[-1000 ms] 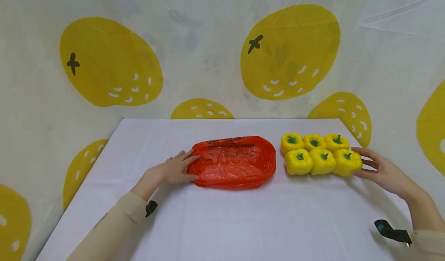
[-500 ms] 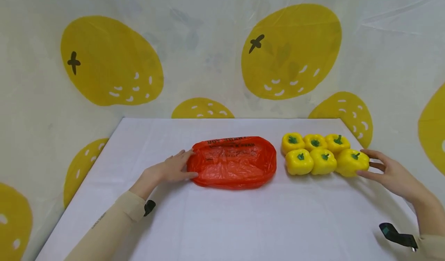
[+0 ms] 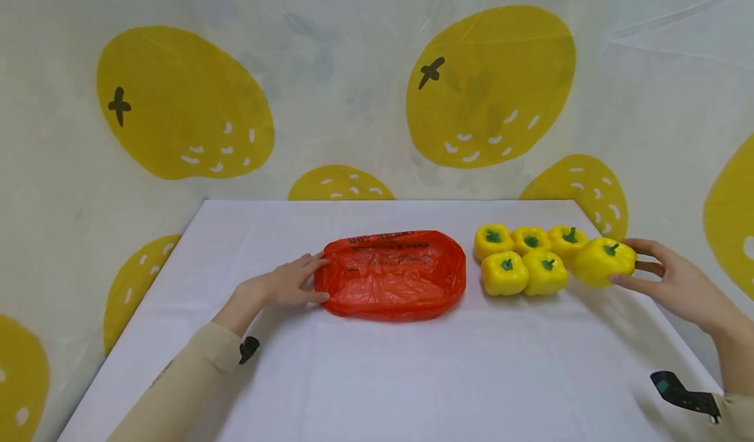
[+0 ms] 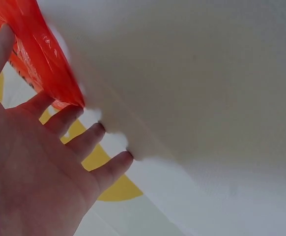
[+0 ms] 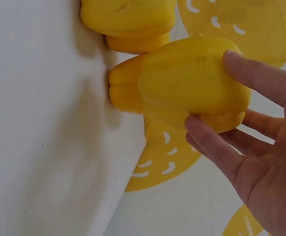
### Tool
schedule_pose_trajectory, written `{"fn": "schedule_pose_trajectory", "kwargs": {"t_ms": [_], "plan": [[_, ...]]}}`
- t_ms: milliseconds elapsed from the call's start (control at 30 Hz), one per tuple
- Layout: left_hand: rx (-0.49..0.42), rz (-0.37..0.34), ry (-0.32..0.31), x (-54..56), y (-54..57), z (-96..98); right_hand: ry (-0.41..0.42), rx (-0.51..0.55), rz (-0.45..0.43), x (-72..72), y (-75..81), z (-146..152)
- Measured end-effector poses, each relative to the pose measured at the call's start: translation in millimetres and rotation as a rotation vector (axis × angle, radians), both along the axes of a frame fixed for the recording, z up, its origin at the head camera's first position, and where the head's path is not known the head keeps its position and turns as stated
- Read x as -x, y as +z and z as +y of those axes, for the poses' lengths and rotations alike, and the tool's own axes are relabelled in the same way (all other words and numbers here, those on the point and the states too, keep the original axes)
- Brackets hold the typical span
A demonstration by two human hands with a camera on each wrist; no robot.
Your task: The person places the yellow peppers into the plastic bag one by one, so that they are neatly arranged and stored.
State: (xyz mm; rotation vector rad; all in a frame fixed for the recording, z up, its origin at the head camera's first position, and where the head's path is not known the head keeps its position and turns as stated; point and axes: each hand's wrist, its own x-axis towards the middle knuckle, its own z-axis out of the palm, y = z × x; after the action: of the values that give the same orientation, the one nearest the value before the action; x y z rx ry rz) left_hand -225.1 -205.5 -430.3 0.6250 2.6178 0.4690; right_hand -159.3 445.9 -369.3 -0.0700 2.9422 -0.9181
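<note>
A yellow bell pepper (image 3: 599, 266) with a green stem is gripped by my right hand (image 3: 683, 286). In the right wrist view, thumb and fingers hold this pepper (image 5: 192, 81) from its side, and it hangs above the tabletop. Left of it stand the other yellow bell peppers, two in the front row (image 3: 504, 275) and three in the back row (image 3: 531, 239). A red plastic bag (image 3: 391, 278) with dark print lies at mid-table. My left hand (image 3: 285, 286) touches the bag's left edge; in the left wrist view its fingers are spread and fairly straight.
The table (image 3: 377, 376) has a white cover. Behind and around it hangs a pale cloth (image 3: 341, 69) printed with large yellow fruit. The table's right edge runs beneath the right hand. A dark wrist device (image 3: 683, 395) sits at the right cuff.
The right hand has drawn the front-right bell pepper away to the right from its row and raised it off the table. The left hand and the bag have hardly moved.
</note>
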Motion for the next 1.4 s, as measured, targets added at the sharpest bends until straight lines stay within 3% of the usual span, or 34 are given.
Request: {"fn": "schedule_pose_trajectory", "kwargs": {"t_ms": [333, 500, 667, 767, 1033, 1400], "plan": [[0.026, 0.010, -0.003, 0.0, -5.4, 0.6, -0.023, -0.013, 0.025, 7.4, 30.1, -17], [0.030, 0.016, -0.006, 0.4, -4.8, 0.9, 0.000, -0.034, 0.053, 16.8, 43.5, -35], [0.023, 0.009, -0.004, 0.1, -1.6, 2.2, 0.040, 0.009, 0.056, 20.2, 51.6, -56], [0.022, 0.005, -0.009, -0.4, -1.3, 3.3, 0.067, 0.047, 0.068, 18.7, 53.1, -71], [0.028, 0.001, 0.003, -1.8, -3.9, 4.1, 0.210, 0.137, 0.197, 22.0, 52.2, -118], [0.032, 0.006, 0.003, -2.1, -3.0, 5.6, 0.355, 0.164, 0.220, 33.5, 43.8, -170]]}}
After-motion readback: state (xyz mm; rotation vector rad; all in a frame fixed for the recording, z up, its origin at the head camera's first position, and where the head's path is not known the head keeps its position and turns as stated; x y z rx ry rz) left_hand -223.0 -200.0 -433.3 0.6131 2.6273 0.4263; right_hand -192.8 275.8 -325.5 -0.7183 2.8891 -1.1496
